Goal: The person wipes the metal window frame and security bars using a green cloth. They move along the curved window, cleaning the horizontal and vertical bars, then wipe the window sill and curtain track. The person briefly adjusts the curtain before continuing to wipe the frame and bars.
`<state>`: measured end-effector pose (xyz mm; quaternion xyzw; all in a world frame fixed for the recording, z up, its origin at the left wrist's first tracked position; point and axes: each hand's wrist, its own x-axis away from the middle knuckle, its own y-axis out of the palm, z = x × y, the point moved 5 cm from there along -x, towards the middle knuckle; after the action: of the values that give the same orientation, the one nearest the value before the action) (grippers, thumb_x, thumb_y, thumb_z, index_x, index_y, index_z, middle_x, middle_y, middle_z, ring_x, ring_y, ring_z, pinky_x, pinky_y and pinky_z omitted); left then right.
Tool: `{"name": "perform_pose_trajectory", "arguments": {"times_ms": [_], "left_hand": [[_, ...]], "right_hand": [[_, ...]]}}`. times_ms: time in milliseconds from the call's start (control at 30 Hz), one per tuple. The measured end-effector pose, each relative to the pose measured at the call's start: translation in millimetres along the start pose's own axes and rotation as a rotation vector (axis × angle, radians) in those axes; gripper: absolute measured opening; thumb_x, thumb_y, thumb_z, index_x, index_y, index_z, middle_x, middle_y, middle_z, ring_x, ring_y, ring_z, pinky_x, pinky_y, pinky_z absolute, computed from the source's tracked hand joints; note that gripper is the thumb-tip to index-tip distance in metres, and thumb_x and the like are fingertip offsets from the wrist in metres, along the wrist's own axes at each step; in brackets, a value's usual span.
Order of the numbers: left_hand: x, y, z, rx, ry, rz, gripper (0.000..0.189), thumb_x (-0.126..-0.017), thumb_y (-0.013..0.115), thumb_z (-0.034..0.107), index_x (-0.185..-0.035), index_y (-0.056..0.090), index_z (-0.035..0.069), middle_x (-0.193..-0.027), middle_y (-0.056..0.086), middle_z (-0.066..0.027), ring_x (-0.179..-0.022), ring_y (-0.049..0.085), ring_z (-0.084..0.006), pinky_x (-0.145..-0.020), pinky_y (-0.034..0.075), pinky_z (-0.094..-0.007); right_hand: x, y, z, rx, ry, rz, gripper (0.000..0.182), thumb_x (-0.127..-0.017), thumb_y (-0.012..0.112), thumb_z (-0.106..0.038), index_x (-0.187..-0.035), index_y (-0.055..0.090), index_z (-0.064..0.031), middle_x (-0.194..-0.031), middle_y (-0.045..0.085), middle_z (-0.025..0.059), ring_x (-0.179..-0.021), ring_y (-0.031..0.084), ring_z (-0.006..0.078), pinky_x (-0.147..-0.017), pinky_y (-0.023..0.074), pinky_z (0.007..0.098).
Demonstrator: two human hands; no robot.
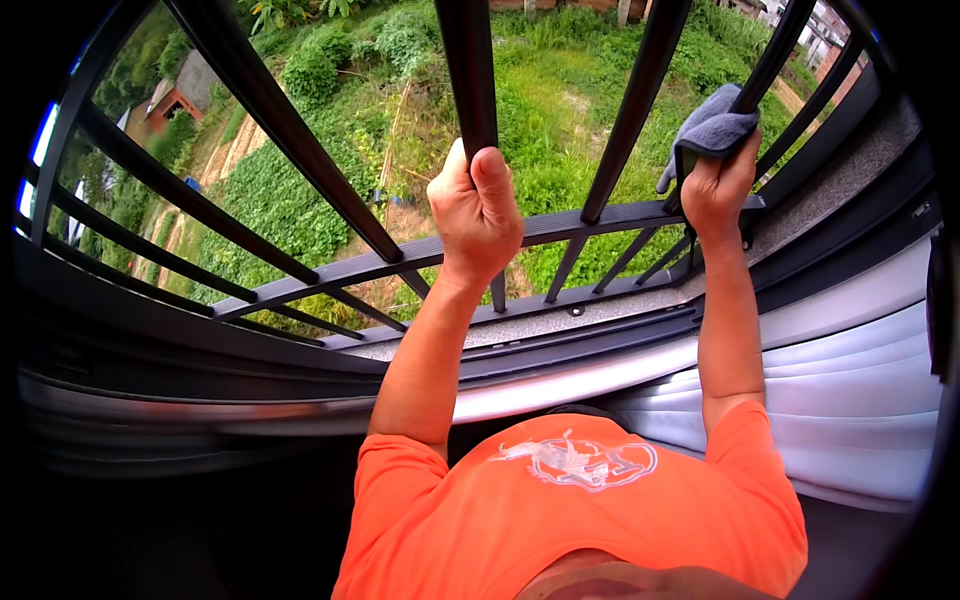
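My left hand (pixel 480 214) is wrapped around a dark metal upright bar (pixel 469 67) of the window guard, its thumb lying up along the near side. To the right, my right hand (pixel 716 187) grips a grey cloth (pixel 712 124) with a dark edge. The cloth is folded around another upright bar (pixel 776 56), and part of it hangs on the bar's left side. Below both hands runs a ribbed horizontal rail (pixel 555 223). The fingers of my right hand are partly hidden by the cloth and the hand itself.
A speckled stone sill (pixel 540 330) and dark window track (pixel 570 349) lie below the guard. Nearer is a pale ledge (pixel 577 386). Light padded upholstery (pixel 840 397) stands at the right. Green vegetation (pixel 300 195) lies outside, beyond the bars.
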<state>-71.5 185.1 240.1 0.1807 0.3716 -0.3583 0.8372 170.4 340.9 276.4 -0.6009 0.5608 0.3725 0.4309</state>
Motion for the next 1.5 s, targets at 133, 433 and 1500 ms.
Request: {"name": "perform_pose_trajectory", "arguments": {"times_ms": [133, 433, 1500], "left_hand": [[0.2, -5.3, -1.0, -0.036, 0.024, 0.019, 0.054, -0.113, 0.040, 0.050, -0.082, 0.053, 0.007, -0.057, 0.051, 0.0023, -0.051, 0.050, -0.0058, -0.048, 0.037, -0.0228], [1.4, 0.7, -3.2, 0.041, -0.003, 0.011, 0.053, -0.112, 0.041, 0.051, -0.085, 0.052, 0.007, -0.058, 0.051, 0.0013, -0.051, 0.050, -0.0062, -0.048, 0.038, -0.0223], [2.1, -1.4, 1.5, 0.039, -0.068, 0.016, 0.056, -0.110, 0.041, 0.057, -0.087, 0.051, 0.007, -0.059, 0.052, -0.0003, -0.051, 0.049, -0.0073, -0.048, 0.038, -0.0232]], "right_hand": [[-92.9, -27.6, -7.8, 0.241, -0.230, -0.026, 0.032, -0.096, 0.070, -0.008, -0.127, 0.063, -0.0012, -0.111, 0.069, 0.0097, -0.093, 0.065, 0.0250, -0.087, 0.0507, 0.0333], [-149.6, -35.6, -5.3, -0.324, -0.118, -0.013, 0.038, -0.104, 0.059, -0.027, -0.132, 0.062, -0.0010, -0.115, 0.072, 0.0143, -0.101, 0.070, 0.0275, -0.091, 0.0560, 0.0375], [62.1, -64.7, 49.5, 0.589, -0.052, -0.082, 0.050, -0.106, 0.058, -0.013, -0.151, 0.046, 0.0061, -0.148, 0.053, 0.0286, -0.139, 0.051, 0.0444, -0.119, 0.0350, 0.0454]]}}
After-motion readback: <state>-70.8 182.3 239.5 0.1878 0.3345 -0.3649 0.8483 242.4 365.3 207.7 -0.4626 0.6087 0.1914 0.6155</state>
